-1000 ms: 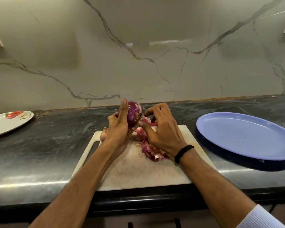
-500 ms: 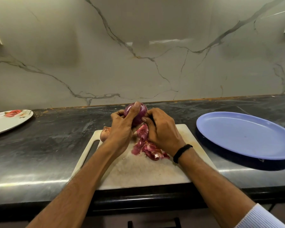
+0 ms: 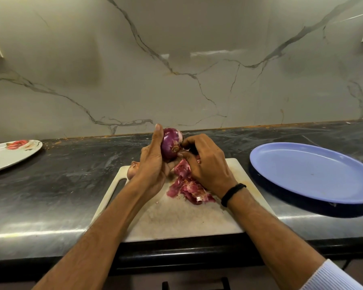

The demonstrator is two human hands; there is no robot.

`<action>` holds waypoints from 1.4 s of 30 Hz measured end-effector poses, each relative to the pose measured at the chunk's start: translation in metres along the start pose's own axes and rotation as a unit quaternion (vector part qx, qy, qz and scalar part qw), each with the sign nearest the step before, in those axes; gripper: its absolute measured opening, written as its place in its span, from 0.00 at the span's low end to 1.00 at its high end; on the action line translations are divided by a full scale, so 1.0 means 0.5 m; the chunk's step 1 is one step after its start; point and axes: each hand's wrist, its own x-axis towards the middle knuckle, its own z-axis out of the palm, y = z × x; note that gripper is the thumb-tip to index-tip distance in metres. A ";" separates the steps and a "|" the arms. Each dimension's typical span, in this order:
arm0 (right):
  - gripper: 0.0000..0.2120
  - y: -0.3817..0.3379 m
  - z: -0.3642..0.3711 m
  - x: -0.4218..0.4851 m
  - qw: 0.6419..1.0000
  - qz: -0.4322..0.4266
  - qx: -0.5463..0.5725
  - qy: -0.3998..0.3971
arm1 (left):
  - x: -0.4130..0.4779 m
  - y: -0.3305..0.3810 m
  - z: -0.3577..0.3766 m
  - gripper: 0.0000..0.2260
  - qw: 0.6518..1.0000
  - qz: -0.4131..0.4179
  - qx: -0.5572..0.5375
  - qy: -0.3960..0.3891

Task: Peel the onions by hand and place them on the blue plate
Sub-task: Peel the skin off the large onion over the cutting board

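Observation:
A purple onion [image 3: 170,144] is held up above the far end of the white cutting board [image 3: 176,218]. My left hand [image 3: 152,164] grips it from the left, fingers wrapped round it. My right hand [image 3: 205,164] pinches at the onion's root end with curled fingers. Loose reddish onion skins [image 3: 187,187] lie piled on the board below my hands. A second, unpeeled onion [image 3: 132,171] peeks out behind my left hand. The blue plate [image 3: 314,172] lies on the counter to the right with nothing on it.
A white plate with a red flower print [image 3: 6,155] lies at the far left of the dark stone counter [image 3: 50,195]. A marble wall rises right behind the counter. The counter's front edge runs just below the board.
The onion has been turned in my left hand, so its root end now faces me. My right hand has shifted its pinch to that end, and more skin lies on the board.

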 end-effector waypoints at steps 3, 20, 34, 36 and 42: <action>0.10 0.000 0.000 -0.001 1.000 -0.010 -0.010 -0.006 | 0.000 0.000 0.000 0.23 1.000 -0.004 0.005 -0.018; 0.04 0.009 -0.010 -0.005 0.999 -0.017 -0.018 0.026 | 0.001 -0.004 -0.001 0.19 0.999 -0.001 0.029 -0.030; 0.14 -0.019 -0.009 -0.003 1.000 0.021 -0.010 0.021 | 0.000 -0.003 0.001 0.23 1.000 -0.006 0.013 -0.015; 0.14 -0.019 -0.012 0.000 0.998 0.037 0.002 0.042 | 0.002 -0.002 0.000 0.26 1.000 -0.004 0.005 -0.008; 0.16 -0.020 -0.013 0.002 0.999 0.027 -0.009 0.035 | 0.007 -0.002 -0.005 0.33 1.000 0.001 0.005 0.021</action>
